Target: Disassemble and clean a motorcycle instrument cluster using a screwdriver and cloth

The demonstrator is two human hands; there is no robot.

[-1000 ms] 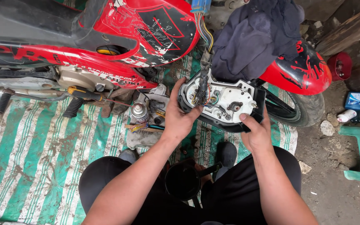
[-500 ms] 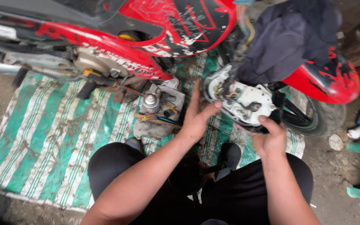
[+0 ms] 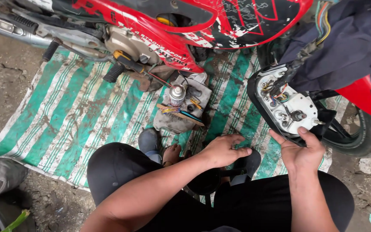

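Now my L hand (image 3: 224, 150) is off the cluster (image 3: 286, 105). A sec ago its fingers were spread up against the back of the housing; now they hang loose and slightly apart, palm down, holding nothing, low over my lap and just above the dark sandal (image 3: 247, 163). R hand (image 3: 300, 152) hasn't let go: thumb on the lower black rim, fingers curled under it, so the cluster hangs on that one grip plus its wire loom (image 3: 295, 68). Can't see the R fingertips, they're hidden behind the rim.

Cluster sits back-side up, white rear plate showing w/ bulb sockets and coloured wires, tilted, still tied by the loom to the bike's front, which is draped in a dark cloth (image 3: 344, 47). My read: one-handed hold means less support, and the freed L hand is nearest the tool pile.

That pile (image 3: 181, 109) lies fwd of my knees: spray can upright, a brush, bits on a grey rag. All on a green-and-white striped tarp (image 3: 65, 116), muddy, spread over bare dirt. Red bike (image 3: 185, 21) above it, engine and footpeg exposed, front tyre (image 3: 357, 133) at R. Outdoors, rough ground, stones and rubble round the edges. I'm seated low, black shorts.
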